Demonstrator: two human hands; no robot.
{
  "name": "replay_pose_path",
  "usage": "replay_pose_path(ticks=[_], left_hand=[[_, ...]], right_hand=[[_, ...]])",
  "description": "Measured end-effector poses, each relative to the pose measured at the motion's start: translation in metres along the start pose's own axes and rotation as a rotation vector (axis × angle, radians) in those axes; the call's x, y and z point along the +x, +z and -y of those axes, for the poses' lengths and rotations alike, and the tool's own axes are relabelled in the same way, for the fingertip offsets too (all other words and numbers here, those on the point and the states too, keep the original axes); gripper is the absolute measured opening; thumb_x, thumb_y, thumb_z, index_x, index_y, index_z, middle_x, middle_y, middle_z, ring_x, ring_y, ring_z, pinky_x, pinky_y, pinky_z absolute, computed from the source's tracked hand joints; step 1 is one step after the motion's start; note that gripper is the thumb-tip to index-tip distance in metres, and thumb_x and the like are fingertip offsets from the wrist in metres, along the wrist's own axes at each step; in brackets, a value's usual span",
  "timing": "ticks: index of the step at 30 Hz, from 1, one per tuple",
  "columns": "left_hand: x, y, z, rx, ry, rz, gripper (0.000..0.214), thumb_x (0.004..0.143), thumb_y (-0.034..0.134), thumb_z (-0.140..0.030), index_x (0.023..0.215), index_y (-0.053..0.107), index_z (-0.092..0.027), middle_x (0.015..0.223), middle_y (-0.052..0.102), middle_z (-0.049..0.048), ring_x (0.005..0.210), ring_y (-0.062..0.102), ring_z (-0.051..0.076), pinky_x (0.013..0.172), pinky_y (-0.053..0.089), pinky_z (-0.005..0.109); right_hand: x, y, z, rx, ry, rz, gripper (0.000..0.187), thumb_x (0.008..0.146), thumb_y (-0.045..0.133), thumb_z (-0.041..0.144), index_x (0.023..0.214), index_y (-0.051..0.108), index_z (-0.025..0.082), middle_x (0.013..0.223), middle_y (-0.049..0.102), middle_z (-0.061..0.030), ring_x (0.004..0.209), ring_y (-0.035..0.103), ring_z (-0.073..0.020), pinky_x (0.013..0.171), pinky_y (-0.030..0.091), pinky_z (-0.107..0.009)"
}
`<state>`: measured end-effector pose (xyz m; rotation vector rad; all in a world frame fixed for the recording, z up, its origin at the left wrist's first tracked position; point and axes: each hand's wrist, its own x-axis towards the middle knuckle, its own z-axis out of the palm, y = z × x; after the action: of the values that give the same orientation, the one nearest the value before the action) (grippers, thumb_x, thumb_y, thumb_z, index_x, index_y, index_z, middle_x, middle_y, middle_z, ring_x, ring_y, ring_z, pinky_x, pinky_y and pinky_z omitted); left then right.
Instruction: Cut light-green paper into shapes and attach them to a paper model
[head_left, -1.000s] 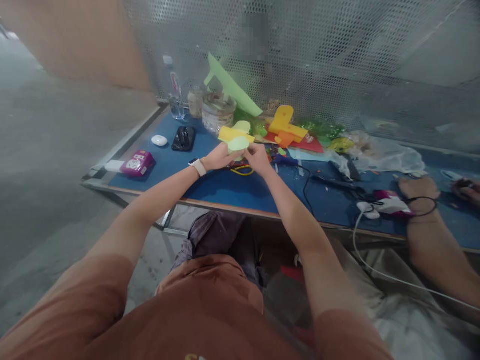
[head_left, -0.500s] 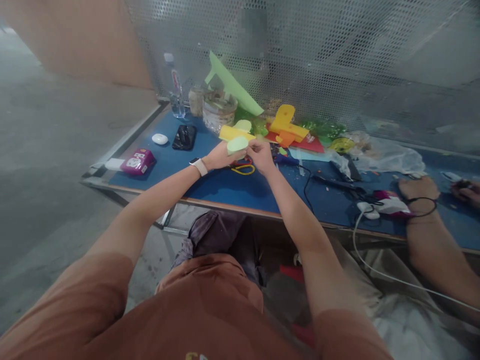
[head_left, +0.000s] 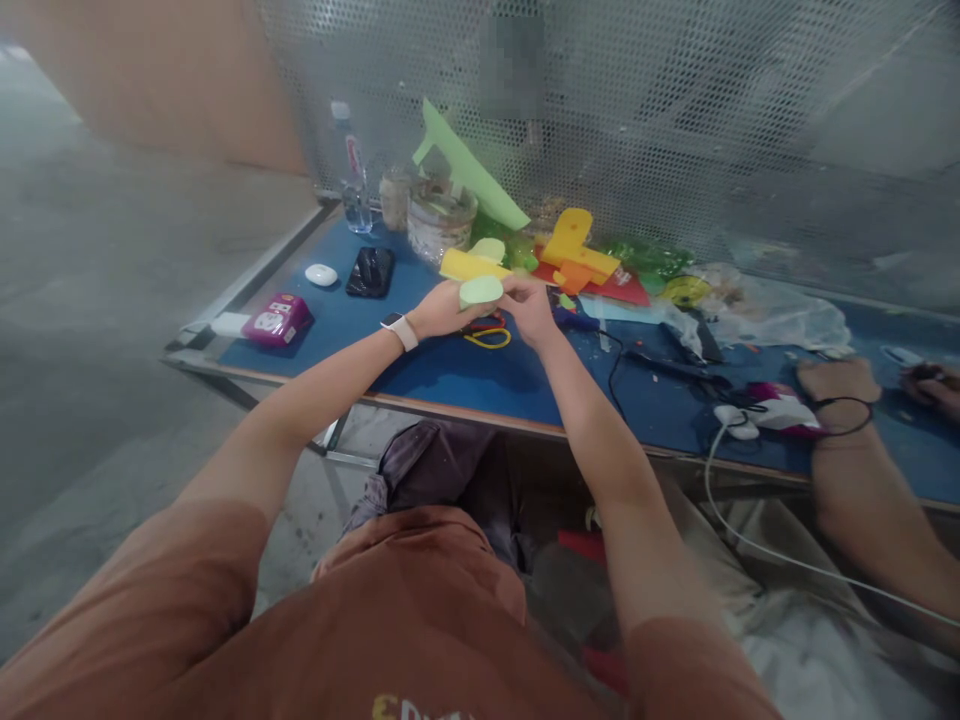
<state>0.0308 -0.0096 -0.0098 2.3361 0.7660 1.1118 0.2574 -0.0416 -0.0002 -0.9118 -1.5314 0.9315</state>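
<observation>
Over the blue table (head_left: 465, 375), my left hand (head_left: 440, 312) and my right hand (head_left: 531, 307) hold a small pale green foam piece (head_left: 480, 290) between them. Both hands pinch it by its edges, left from below and right from the side. Yellow-handled scissors (head_left: 487, 338) lie on the table just beneath my hands. A yellow foam piece (head_left: 466, 265) lies right behind the green one.
Left: a black phone (head_left: 370, 271), a white case (head_left: 321, 274) and a pink box (head_left: 277, 320). Behind: a bottle (head_left: 354, 180), jars (head_left: 441, 220), a green sheet (head_left: 469, 170), yellow and orange foam shapes (head_left: 574, 250). Right: another person's arm (head_left: 862, 460), cables, a glue gun (head_left: 772, 410).
My hands and the green foam piece have shifted very slightly up and right; the piece lies a bit flatter between my fingers. Otherwise nothing moved.
</observation>
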Motion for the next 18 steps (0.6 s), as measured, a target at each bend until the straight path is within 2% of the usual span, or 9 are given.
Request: replay_pose_path(ticks=[7,11,14,18], left_hand=[[0.001,0.000,0.002,-0.059,0.012,0.001,0.049,0.105,0.090,-0.067,0.088,0.078,-0.023,0.089,0.085,0.0127,0.087,0.080,0.029,0.088,0.063,0.039],[0.002,-0.002,-0.006,-0.027,-0.018,-0.013,0.052,0.108,0.087,-0.069,0.086,0.075,-0.023,0.086,0.085,0.0129,0.088,0.081,0.030,0.087,0.064,0.038],[0.002,-0.004,-0.007,0.035,-0.012,-0.023,0.054,0.110,0.082,-0.069,0.081,0.071,-0.025,0.083,0.082,0.0130,0.088,0.080,0.030,0.087,0.064,0.038],[0.003,-0.005,-0.001,0.057,0.010,0.012,0.058,0.113,0.078,-0.067,0.074,0.064,-0.026,0.075,0.075,0.0110,0.081,0.075,0.027,0.083,0.061,0.037]], right_hand=[[0.003,-0.004,-0.008,-0.019,-0.016,0.005,0.076,0.069,0.118,0.092,0.085,0.077,0.029,0.090,0.070,-0.0031,0.078,0.065,-0.0234,0.074,0.067,-0.044],[0.004,-0.005,-0.007,-0.010,-0.043,-0.038,0.080,0.065,0.116,0.098,0.080,0.078,0.029,0.086,0.073,-0.0026,0.074,0.065,-0.0217,0.070,0.067,-0.042],[0.004,-0.008,-0.006,0.005,-0.064,-0.096,0.079,0.068,0.114,0.098,0.079,0.079,0.028,0.083,0.073,-0.0006,0.068,0.063,-0.0181,0.065,0.065,-0.039],[0.004,-0.013,-0.009,0.028,-0.078,-0.036,0.073,0.071,0.118,0.089,0.081,0.083,0.026,0.079,0.074,0.0005,0.066,0.065,-0.0168,0.064,0.065,-0.037]])
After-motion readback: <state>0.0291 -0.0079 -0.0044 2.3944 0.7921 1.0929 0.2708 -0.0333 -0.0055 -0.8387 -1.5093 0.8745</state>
